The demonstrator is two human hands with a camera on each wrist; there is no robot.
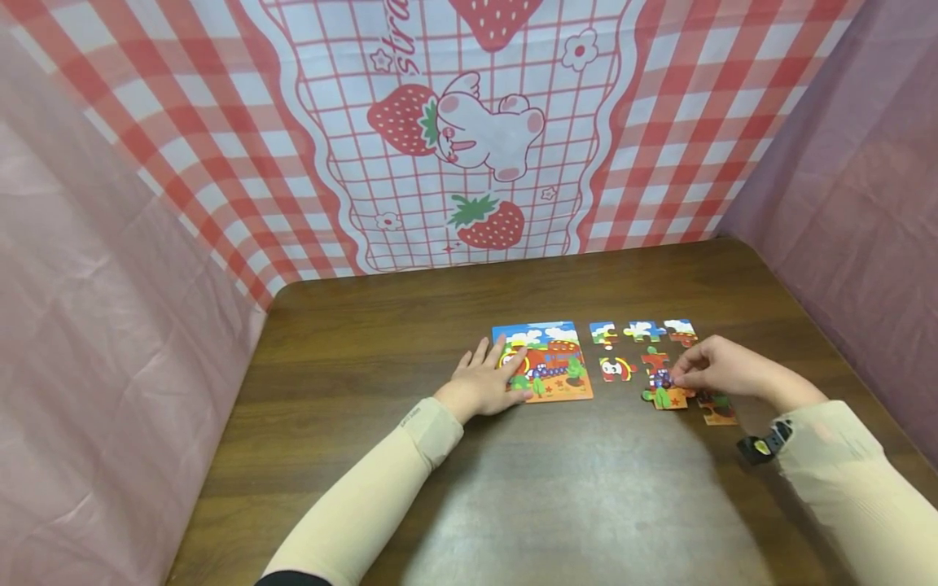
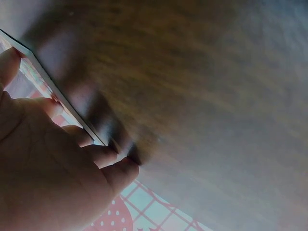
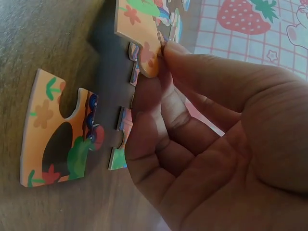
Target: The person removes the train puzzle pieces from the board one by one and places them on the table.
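Fingers spread, my left hand [image 1: 479,389] rests on a thin square picture board [image 1: 575,389] with a red train scene. Its fingertips reach over the board's edge in the left wrist view. To the right, my right hand [image 1: 721,374] pinches an orange jigsaw piece [image 3: 135,21] with a green plant and red flower between thumb and fingers. The held piece is tilted up in the right wrist view, partly covered by the thumb. Beside it on the table lies another orange jigsaw piece [image 3: 36,139] with a round tab hole. A red and green jigsaw piece [image 1: 655,358] shows just beyond the held one.
Several loose jigsaw pieces lie right of the board, including a cloud piece [image 1: 645,330], a corner piece [image 1: 604,334] and a train-face piece [image 1: 617,369]. The brown wooden table [image 1: 352,342] ends at a red checked cloth [image 1: 212,122] behind. Pink drapes [image 1: 88,342] hang at both sides.
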